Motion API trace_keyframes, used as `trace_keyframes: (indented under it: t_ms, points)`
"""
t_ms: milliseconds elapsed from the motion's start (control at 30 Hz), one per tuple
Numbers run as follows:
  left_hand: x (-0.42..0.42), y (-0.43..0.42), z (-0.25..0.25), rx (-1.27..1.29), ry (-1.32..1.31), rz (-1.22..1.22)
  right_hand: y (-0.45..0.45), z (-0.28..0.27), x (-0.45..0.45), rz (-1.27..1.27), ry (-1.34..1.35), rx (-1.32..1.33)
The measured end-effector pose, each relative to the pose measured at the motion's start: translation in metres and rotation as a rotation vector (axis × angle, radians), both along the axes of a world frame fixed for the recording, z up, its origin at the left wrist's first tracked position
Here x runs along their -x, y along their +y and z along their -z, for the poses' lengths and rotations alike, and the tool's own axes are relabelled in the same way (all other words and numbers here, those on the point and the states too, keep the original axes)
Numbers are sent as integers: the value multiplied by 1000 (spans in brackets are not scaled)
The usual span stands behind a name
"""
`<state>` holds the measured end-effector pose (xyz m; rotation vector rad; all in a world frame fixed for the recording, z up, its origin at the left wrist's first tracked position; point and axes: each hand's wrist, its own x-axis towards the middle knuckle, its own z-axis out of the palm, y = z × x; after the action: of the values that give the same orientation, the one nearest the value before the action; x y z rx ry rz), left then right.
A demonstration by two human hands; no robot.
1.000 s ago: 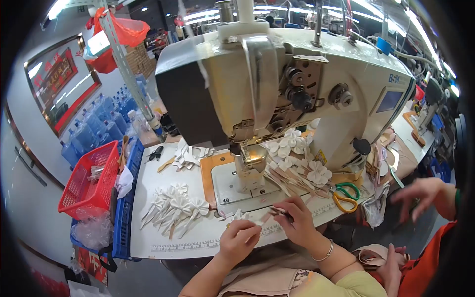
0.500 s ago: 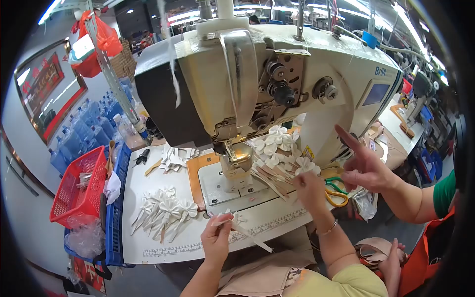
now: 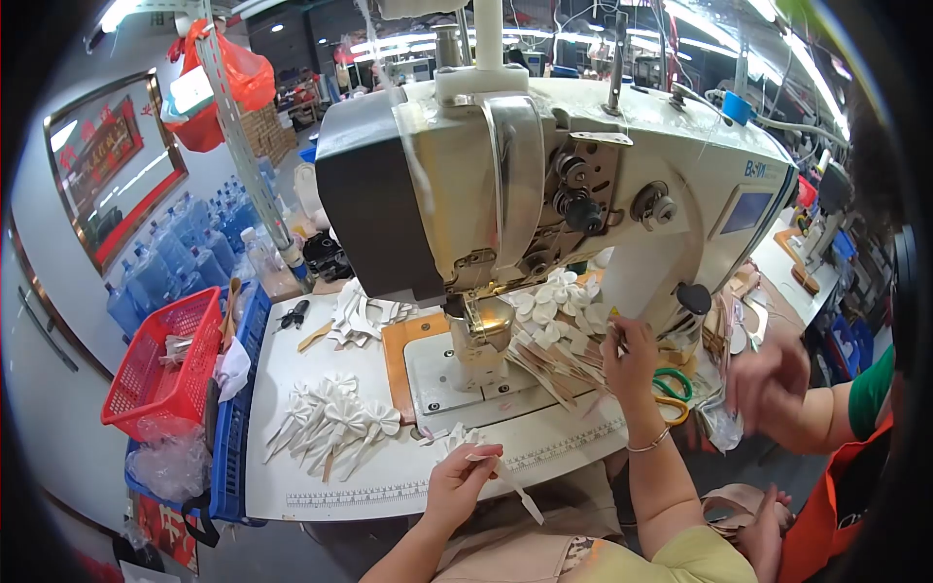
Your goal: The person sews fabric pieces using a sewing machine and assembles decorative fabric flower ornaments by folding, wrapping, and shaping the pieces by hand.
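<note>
My left hand (image 3: pixel 464 483) is at the front edge of the sewing table, pinching a white fabric strip (image 3: pixel 520 494) whose tail hangs down to the right. White petal-like fabric (image 3: pixel 463 439) shows just behind those fingers. Raised beside the machine, my right hand (image 3: pixel 631 358) has its fingers curled together; whatever they hold is hidden. Near it are a heap of white and tan strips (image 3: pixel 552 361) and white fabric flowers (image 3: pixel 556 299). The sewing machine (image 3: pixel 437 185) stands over the metal plate (image 3: pixel 437 374). More white flowers with tails (image 3: pixel 340 413) lie left of the plate.
Green and yellow handled scissors (image 3: pixel 673 385) lie to the right. A co-worker's blurred hand (image 3: pixel 770 381) reaches in from the right. A red basket (image 3: pixel 160 374) sits by a blue crate (image 3: pixel 233 408) at left. A ruler tape (image 3: pixel 389 491) runs along the front edge.
The view has shifted slightly. My right hand has risen a little beside the strips. My left hand still pinches the strip. The co-worker's pointing hand has drawn back and lower.
</note>
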<state>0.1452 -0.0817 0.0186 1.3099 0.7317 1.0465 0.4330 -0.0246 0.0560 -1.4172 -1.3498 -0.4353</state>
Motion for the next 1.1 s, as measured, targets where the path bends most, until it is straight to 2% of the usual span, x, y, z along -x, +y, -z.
trace_keyframes:
  t_ms: [100,133,233,333,433,500,633,667,733,767,800,833,900,933,967,1000,1100]
  points:
    - [-7,-1,-1,72,-51,-15,6,-39,28,-156,131,-127]
    - [-9,0,-4,115,-46,-34,10,-44,35,-345,449,-17]
    - [-4,12,-8,51,-45,-109,-3,-54,44,-776,1081,466]
    - [4,41,-14,-32,75,-119,-21,-33,64,-817,1040,651]
    - [1,67,-31,118,-16,78,-38,-38,78,-806,798,882]
    - [-3,68,-48,69,99,194,-39,-33,84,-832,604,763]
    - [-13,65,-40,-62,189,185,-35,-26,82,-764,612,848]
    - [-12,64,-35,-67,192,194,-35,-26,79,-731,705,920]
    - [-12,66,-28,-183,161,156,-38,-23,64,-674,772,685]
    - [-11,66,-28,-140,126,136,-43,-34,53,-682,796,510]
    - [-9,65,-29,-136,133,126,-41,-29,36,-603,1042,369]
    - [-8,64,-30,-81,153,110,-42,-34,30,-505,838,162]
    - [-7,66,-29,-13,181,37,-37,-32,33,-344,443,-62]
    - [-7,64,-28,-11,174,23,-38,-6,38,-359,312,19]
    - [-9,63,-28,7,117,-4,-47,-9,67,-63,92,331]
    - [-12,63,-29,22,57,-24,-55,-12,73,-406,-197,214]
    - [-14,57,-29,44,23,-53,-58,-14,95,-453,-371,114]
